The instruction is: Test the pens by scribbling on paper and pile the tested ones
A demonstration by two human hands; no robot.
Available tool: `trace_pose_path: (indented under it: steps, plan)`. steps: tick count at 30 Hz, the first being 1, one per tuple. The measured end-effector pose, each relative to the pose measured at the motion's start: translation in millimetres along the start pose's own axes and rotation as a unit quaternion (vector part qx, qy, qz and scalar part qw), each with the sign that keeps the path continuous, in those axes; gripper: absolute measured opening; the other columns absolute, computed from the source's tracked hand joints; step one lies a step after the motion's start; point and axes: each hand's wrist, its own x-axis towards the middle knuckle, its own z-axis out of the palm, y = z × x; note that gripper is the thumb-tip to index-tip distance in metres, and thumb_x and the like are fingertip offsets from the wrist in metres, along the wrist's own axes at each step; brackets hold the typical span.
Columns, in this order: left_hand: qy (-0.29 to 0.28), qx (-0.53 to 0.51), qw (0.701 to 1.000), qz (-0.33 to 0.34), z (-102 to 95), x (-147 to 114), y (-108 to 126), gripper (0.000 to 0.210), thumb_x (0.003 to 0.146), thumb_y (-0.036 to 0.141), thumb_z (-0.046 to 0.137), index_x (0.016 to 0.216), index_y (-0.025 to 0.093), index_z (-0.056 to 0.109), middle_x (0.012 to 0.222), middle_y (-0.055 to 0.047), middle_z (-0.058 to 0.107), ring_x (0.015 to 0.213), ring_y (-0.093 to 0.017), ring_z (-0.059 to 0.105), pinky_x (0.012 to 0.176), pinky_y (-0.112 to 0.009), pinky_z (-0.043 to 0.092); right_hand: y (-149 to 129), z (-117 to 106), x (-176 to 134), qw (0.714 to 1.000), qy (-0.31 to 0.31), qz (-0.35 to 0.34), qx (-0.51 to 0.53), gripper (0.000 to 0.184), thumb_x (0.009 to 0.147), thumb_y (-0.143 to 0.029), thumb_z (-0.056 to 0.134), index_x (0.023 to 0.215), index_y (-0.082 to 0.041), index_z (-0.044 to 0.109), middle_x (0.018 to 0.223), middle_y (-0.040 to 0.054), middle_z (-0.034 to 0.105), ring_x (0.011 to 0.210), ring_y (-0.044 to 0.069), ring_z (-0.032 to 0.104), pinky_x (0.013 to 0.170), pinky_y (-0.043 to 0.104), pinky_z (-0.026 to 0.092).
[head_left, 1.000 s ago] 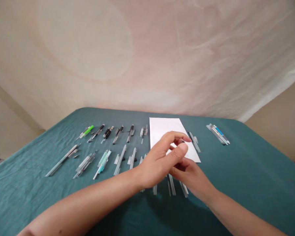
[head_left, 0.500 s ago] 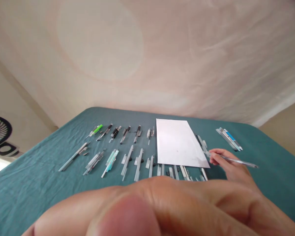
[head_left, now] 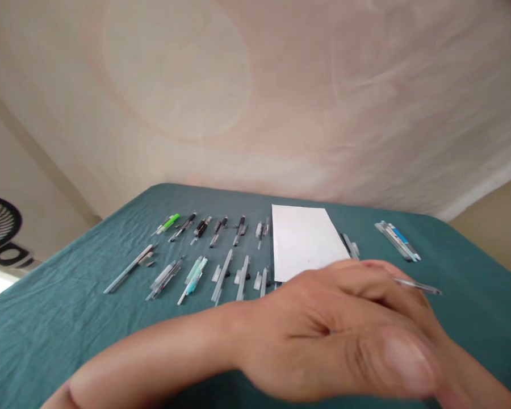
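Close to the camera, my left hand [head_left: 323,335] reaches across from the lower left, its thumb stretched out and the other fingers extended to the right, nothing visible in them. Behind it, my right hand [head_left: 428,315] is mostly covered. It grips a slim clear pen [head_left: 421,286], whose end sticks out to the right; the other end is hidden. A white sheet of paper [head_left: 306,238] lies just beyond both hands. Beside its right edge rests a taken-apart pen [head_left: 349,245] with a clear piece.
Left of the sheet, two rows of pens and parts lie on the green cloth [head_left: 68,318], including a lime-green one [head_left: 168,223], a turquoise one [head_left: 196,276] and a long clear one [head_left: 130,270]. A pen bundle [head_left: 398,241] lies far right. A fan [head_left: 0,224] stands at left.
My left hand has moved away from the camera and to the right, now covering much of my right hand and the nearest pen parts. The right hand still holds the pen.
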Motion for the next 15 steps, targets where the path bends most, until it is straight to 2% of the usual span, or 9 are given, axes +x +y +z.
trace_pose_path:
  steps: [1, 2, 3, 5, 6, 7, 8, 10, 15]
  plan:
    - [-0.026, 0.059, 0.998, 0.02, -2.5, 7.4, -2.2, 0.026, 0.075, 0.049, 0.061, 0.081, 0.025, 0.067, 0.084, -0.008, 0.061, 0.094, -0.025, 0.056, 0.067, -0.03, 0.043, -0.6, -0.4, -0.6, 1.0, -0.021, 0.005, 0.006, 0.028, 0.078, -0.042, 0.058, 0.096, -0.02, 0.062, 0.08, 0.0083, 0.068, 0.077, 0.025, 0.063, 0.072, 0.035, 0.049]
    - [-0.093, 0.241, 0.962, 0.088, -5.4, 16.5, -7.6, 0.028, 0.073, 0.048, 0.064, 0.087, 0.024, 0.067, 0.093, -0.009, 0.062, 0.103, -0.026, 0.052, 0.073, -0.032, 0.042, -1.0, -0.3, -1.1, 0.999, -0.033, 0.007, 0.007, 0.028, 0.079, -0.042, 0.057, 0.096, -0.02, 0.061, 0.08, 0.0075, 0.067, 0.078, 0.025, 0.063, 0.073, 0.034, 0.048]
    - [-0.141, 0.428, 0.879, 0.157, -8.8, 26.6, -15.5, 0.035, 0.072, 0.05, 0.064, 0.096, 0.024, 0.066, 0.102, -0.01, 0.061, 0.108, -0.029, 0.048, 0.08, -0.036, 0.039, -1.3, 0.4, -1.5, 0.999, -0.037, 0.005, 0.003, 0.028, 0.08, -0.042, 0.056, 0.096, -0.02, 0.059, 0.078, 0.0063, 0.066, 0.078, 0.024, 0.062, 0.074, 0.034, 0.047]
    - [-0.163, 0.685, 0.67, 0.234, -17.1, 46.1, -34.2, 0.043, 0.083, 0.053, 0.048, 0.111, 0.023, 0.06, 0.11, -0.012, 0.059, 0.107, -0.03, 0.045, 0.086, -0.044, 0.033, -2.1, 3.9, -2.5, 0.999, -0.035, -0.016, -0.02, 0.026, 0.081, -0.042, 0.054, 0.093, -0.019, 0.058, 0.075, 0.0036, 0.064, 0.075, 0.022, 0.062, 0.073, 0.032, 0.046]
    - [-0.156, 0.754, 0.59, 0.243, -21.5, 54.0, -42.9, 0.046, 0.086, 0.054, 0.041, 0.115, 0.022, 0.057, 0.111, -0.012, 0.058, 0.105, -0.03, 0.046, 0.086, -0.045, 0.032, -2.7, 6.4, -3.1, 0.998, -0.038, -0.028, -0.032, 0.025, 0.082, -0.042, 0.053, 0.092, -0.019, 0.058, 0.075, 0.0028, 0.064, 0.074, 0.021, 0.061, 0.072, 0.032, 0.046]
    - [-0.149, 0.793, 0.537, 0.246, -25.8, 60.1, -50.1, 0.05, 0.087, 0.056, 0.036, 0.117, 0.021, 0.056, 0.11, -0.012, 0.059, 0.103, -0.029, 0.046, 0.085, -0.044, 0.032, -3.4, 9.4, -3.7, 0.997, -0.045, -0.04, -0.042, 0.024, 0.083, -0.041, 0.052, 0.091, -0.019, 0.058, 0.075, 0.0023, 0.063, 0.073, 0.02, 0.061, 0.071, 0.031, 0.046]
    - [-0.149, 0.816, 0.501, 0.248, -29.7, 64.2, -55.4, 0.053, 0.088, 0.058, 0.031, 0.118, 0.021, 0.054, 0.11, -0.011, 0.059, 0.102, -0.028, 0.046, 0.084, -0.042, 0.032, -4.2, 12.4, -4.2, 0.996, -0.054, -0.053, -0.05, 0.023, 0.084, -0.04, 0.05, 0.09, -0.019, 0.058, 0.075, 0.0021, 0.063, 0.072, 0.019, 0.06, 0.07, 0.03, 0.046]
    - [-0.148, 0.837, 0.464, 0.249, -35.2, 67.7, -61.2, 0.055, 0.088, 0.059, 0.026, 0.116, 0.021, 0.055, 0.109, -0.01, 0.059, 0.099, -0.026, 0.047, 0.082, -0.04, 0.031, -5.3, 18.0, -4.8, 0.992, -0.069, -0.08, -0.067, 0.023, 0.086, -0.039, 0.048, 0.09, -0.019, 0.058, 0.076, 0.0024, 0.063, 0.072, 0.018, 0.06, 0.07, 0.03, 0.045]
    - [-0.145, 0.849, 0.442, 0.252, -38.7, 67.8, -63.9, 0.056, 0.088, 0.06, 0.024, 0.114, 0.021, 0.056, 0.105, -0.009, 0.06, 0.095, -0.025, 0.048, 0.08, -0.039, 0.03, -5.6, 25.8, -3.0, 0.984, -0.061, -0.124, -0.114, 0.019, 0.086, -0.032, 0.047, 0.091, -0.018, 0.058, 0.083, 0.0031, 0.064, 0.078, 0.018, 0.06, 0.074, 0.03, 0.044]
